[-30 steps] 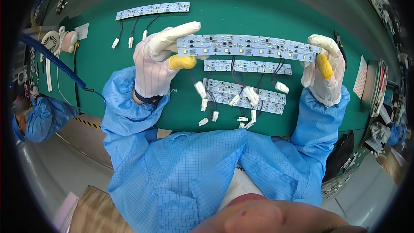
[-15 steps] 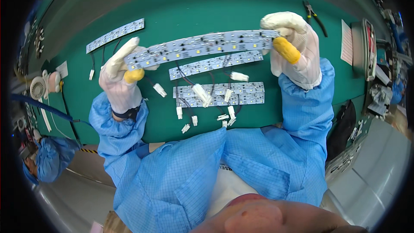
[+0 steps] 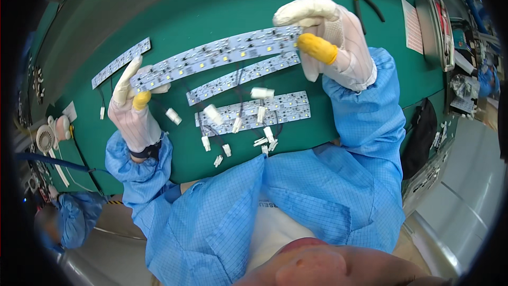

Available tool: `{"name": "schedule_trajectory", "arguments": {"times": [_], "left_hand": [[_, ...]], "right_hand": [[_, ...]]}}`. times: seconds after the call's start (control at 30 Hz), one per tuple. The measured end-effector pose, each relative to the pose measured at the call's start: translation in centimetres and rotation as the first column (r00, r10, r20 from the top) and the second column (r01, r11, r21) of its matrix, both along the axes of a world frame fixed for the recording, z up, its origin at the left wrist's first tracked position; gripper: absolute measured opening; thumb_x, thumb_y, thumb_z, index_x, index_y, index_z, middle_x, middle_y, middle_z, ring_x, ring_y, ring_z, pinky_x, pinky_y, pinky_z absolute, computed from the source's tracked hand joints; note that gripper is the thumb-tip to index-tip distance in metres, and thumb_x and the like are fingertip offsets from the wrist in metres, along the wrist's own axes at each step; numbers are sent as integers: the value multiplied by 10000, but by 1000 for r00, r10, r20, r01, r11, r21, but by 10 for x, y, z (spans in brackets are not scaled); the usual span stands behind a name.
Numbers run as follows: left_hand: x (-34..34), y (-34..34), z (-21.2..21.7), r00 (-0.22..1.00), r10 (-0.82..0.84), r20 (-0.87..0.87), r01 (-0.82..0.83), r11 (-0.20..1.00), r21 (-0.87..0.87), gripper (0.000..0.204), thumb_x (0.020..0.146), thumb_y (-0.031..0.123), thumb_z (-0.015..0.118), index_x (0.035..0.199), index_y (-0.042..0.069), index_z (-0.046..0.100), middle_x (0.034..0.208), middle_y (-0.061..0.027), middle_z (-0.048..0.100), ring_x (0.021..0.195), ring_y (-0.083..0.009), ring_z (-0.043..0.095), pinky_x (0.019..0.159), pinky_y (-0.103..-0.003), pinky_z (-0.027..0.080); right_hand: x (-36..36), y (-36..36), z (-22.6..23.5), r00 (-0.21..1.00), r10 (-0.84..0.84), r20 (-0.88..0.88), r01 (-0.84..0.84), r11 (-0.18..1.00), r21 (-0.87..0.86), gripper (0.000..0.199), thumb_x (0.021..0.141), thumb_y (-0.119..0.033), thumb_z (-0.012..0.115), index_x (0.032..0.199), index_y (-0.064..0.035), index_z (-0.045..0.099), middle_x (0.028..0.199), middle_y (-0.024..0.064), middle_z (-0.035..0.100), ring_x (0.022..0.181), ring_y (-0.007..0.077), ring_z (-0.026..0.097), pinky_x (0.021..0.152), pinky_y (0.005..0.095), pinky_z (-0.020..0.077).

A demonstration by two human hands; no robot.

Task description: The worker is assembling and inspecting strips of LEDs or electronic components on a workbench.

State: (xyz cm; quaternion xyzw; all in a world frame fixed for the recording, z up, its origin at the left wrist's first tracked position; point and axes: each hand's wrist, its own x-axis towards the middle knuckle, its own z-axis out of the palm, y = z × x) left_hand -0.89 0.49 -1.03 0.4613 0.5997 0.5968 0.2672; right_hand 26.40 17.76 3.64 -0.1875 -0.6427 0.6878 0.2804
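Between my two gloved hands a long LED circuit board strip (image 3: 217, 55) is held up above the green mat, tilted with its right end farther away. My left hand (image 3: 132, 92), with a yellow thumb cover, pinches the left end. The right end sits in my right hand (image 3: 323, 39), its yellow-covered thumb pressed on the board's face. Dark wires with white plugs hang below. Under it on the mat lies another LED strip (image 3: 243, 78). Nearer me, further LED strips (image 3: 291, 107) lie side by side with white connectors (image 3: 213, 115) on wires around them.
One more LED strip (image 3: 120, 63) lies beyond my left hand. Yellow-and-black pliers (image 3: 365, 0) rest at the far right, near a pink-white sheet (image 3: 411, 26) and a metal-sided box (image 3: 435, 34). A small white fan (image 3: 46, 137) stands at left. A person's blue sleeve (image 3: 79, 217) shows lower left.
The held strip and both hands have shifted to the left in the picture, and the strip's right end is now higher. The table view has turned slightly too. Both hands keep their grip.
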Motion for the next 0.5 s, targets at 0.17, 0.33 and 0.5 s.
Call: {"name": "schedule_trajectory", "arguments": {"times": [0.17, 0.33, 0.5], "left_hand": [[4, -8, 2, 991, -42, 126, 27, 993, 115, 592, 815, 249, 690, 1231, -110, 470, 1006, -181, 635, 783, -219, 659, 741, -301, 538], [4, -7, 5, 996, -92, -5, 92, 986, 138, 503, 831, 276, 673, 1161, -81, 544, 958, -177, 669, 769, -186, 674, 727, -266, 529], [6, -5, 6, 998, -58, 24, 54, 985, 165, 474, 840, 272, 659, 1189, -31, 555, 868, -120, 691, 803, -180, 671, 746, -249, 511]], "right_hand": [[-2, 6, -4, 995, 3, 100, -9, 998, 63, 914, 674, -659, 661, 1167, 87, 472, 865, 118, 618, 459, 46, 523, 417, 140, 413], [0, 11, -16, 1000, -7, -18, 9, 991, 133, 522, 832, -367, 588, 1144, 47, 522, 837, 113, 625, 450, 63, 498, 433, 173, 375], [-5, 6, -15, 995, 22, -101, -19, 999, 32, 585, 818, -406, 634, 1151, 58, 509, 845, 99, 628, 453, 52, 503, 438, 157, 373]]}}
